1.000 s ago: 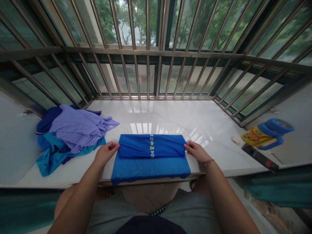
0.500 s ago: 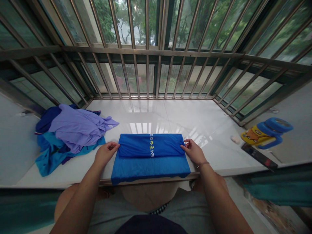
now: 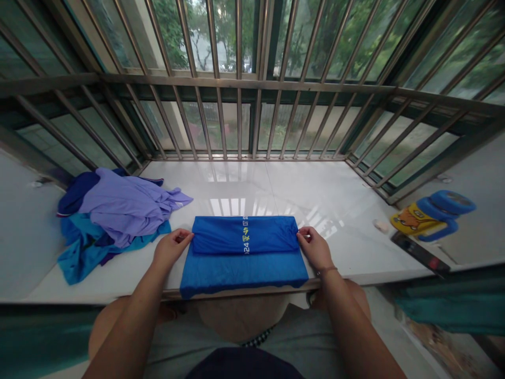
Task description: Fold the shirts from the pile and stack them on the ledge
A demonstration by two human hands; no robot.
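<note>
A blue shirt (image 3: pixel 221 239) with white and yellow print lies partly folded on the white sill in front of me. Its darker folded band rests over a lighter blue layer, whose lower edge hangs slightly over the sill's front. My left hand (image 3: pixel 173 247) pinches the left edge of the folded band between thumb and fingers. At the opposite end, my right hand (image 3: pixel 314 247) pinches the right edge, where the fabric is a little wrinkled. Both forearms reach in from below.
A loose pile of clothes (image 3: pixel 122 210), purple, navy and teal, lies at the left. On the right stand a blue and yellow bottle (image 3: pixel 428 215) and a dark narrow box (image 3: pixel 420 254). Metal bars (image 3: pixel 252 82) enclose the back and sides of the white sill (image 3: pixel 315 189).
My right hand has shifted slightly outward to the right, and the right end of the folded band reaches a bit farther with it. My left hand stays in place.
</note>
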